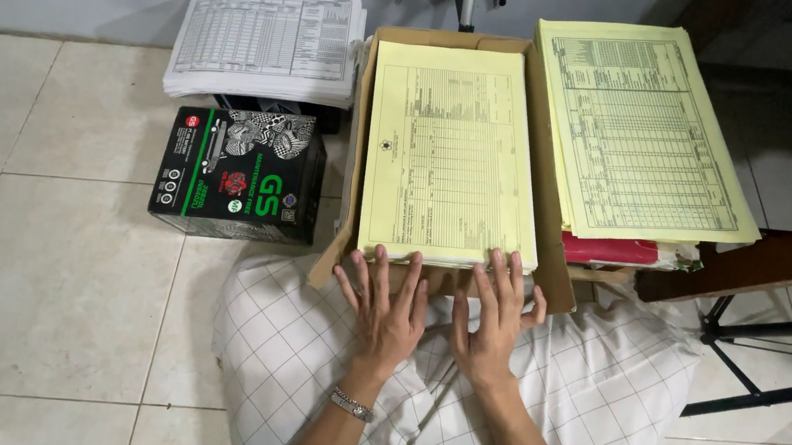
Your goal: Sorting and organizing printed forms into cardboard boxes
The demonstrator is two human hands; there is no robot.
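Both hands lie flat with fingers spread, the left hand [389, 311] and right hand [495, 317] touching the near edge of a yellow paper stack [451, 150]. The stack sits in a cardboard box [547, 266], between a black box [238, 174] on the left and more yellow sheets [642, 130] on the right.

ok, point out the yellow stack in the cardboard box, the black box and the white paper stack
yellow stack [449, 150], head view, middle of the top sheet.
black box [238, 173], head view, middle of its top face.
white paper stack [264, 38], head view, middle of the top sheet.
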